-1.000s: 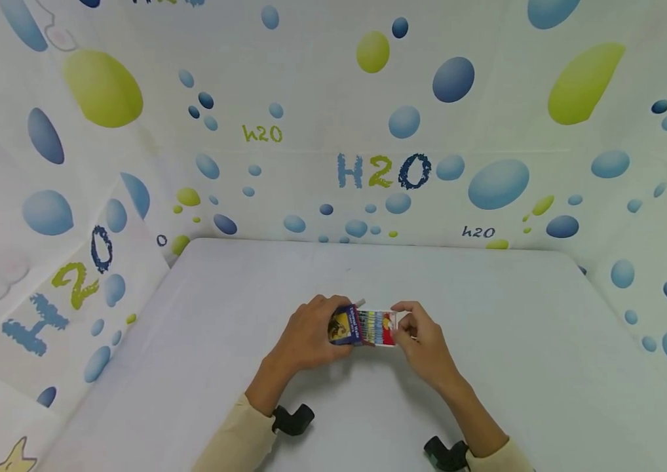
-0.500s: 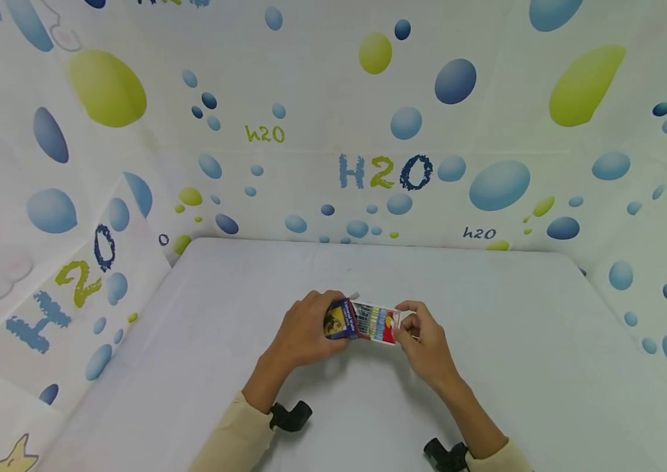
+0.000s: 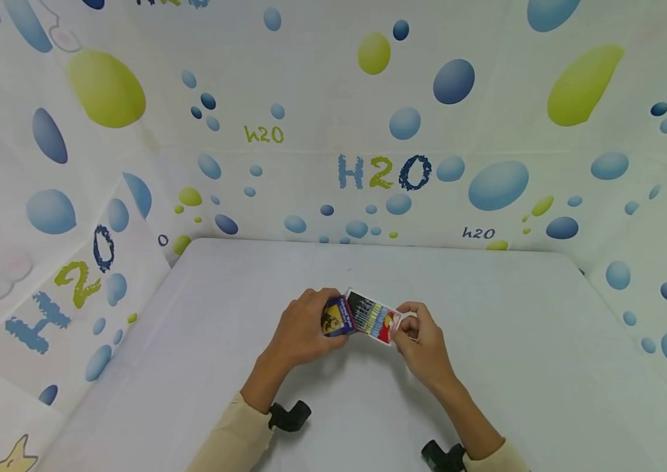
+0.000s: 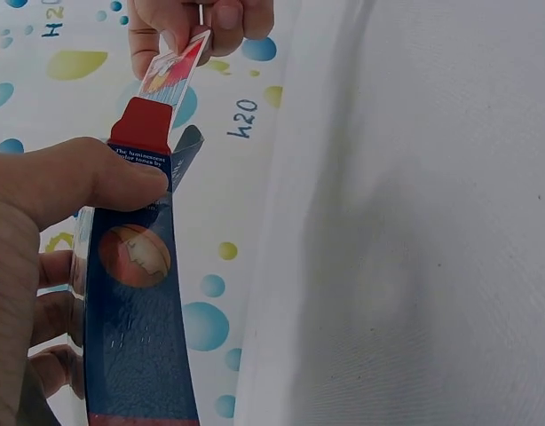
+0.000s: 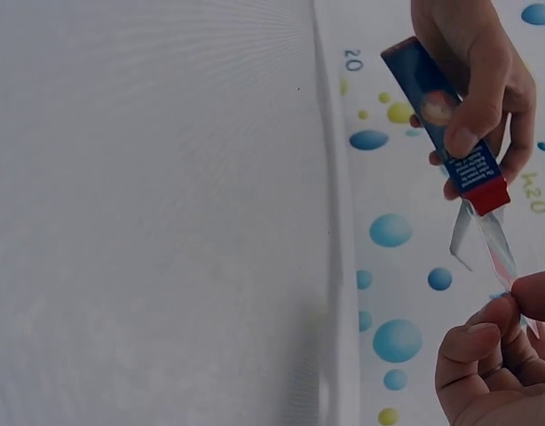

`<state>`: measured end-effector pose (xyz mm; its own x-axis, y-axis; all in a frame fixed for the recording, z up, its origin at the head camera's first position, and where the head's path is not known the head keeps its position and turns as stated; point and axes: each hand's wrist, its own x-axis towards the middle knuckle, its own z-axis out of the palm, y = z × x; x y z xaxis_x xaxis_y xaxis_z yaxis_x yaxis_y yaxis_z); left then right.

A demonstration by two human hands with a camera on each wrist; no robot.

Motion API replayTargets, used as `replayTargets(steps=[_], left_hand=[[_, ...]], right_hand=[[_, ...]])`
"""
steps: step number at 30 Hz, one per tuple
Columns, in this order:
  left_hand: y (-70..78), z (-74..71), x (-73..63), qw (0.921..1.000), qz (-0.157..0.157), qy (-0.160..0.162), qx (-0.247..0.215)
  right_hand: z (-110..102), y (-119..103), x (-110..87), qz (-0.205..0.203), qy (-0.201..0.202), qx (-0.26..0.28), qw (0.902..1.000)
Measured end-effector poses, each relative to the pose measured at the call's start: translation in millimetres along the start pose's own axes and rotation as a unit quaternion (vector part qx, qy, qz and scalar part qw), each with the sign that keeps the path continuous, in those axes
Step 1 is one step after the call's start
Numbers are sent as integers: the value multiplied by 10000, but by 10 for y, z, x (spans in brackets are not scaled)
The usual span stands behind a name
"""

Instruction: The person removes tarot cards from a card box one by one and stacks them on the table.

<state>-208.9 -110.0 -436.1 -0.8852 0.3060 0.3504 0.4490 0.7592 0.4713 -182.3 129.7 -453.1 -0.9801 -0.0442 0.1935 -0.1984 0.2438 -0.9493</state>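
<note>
A small dark blue carton with a yellow picture is in my left hand, held above the white table. My left thumb presses the carton's narrow side, with the fingers round the opposite side. Out of its mouth sticks a flat, white-edged printed insert with black, coloured stripes and a red end. My right hand pinches the outer end of this insert between thumb and fingers. Its inner end is hidden in the carton. A red flap and a side flap stand out at the mouth.
The white-covered table spreads round both hands. Behind it and along the sides hangs a white sheet with blue and green drops and H2O lettering. A black wrist camera sits at the left sleeve, another camera at the right.
More of the insert shows outside the carton, and its black part has come into view. The left hand has shifted slightly left and up; carton and insert now slant down to the right.
</note>
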Motion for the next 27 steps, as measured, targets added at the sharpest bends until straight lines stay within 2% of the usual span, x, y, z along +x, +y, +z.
replayTargets(steps=[12,20,27], left_hand=[[-11,-21,-2,9997,211,-128,-94],[40,12,-8,9978,459,-471,-47],[86,73,-24,9958,602,-688,-32]], right_hand=[[-14,34,3,39,-44,-38,10000],[-11,28,2,-3,-81,-338,9994],[-20,38,-10,8,-162,-298,9994]])
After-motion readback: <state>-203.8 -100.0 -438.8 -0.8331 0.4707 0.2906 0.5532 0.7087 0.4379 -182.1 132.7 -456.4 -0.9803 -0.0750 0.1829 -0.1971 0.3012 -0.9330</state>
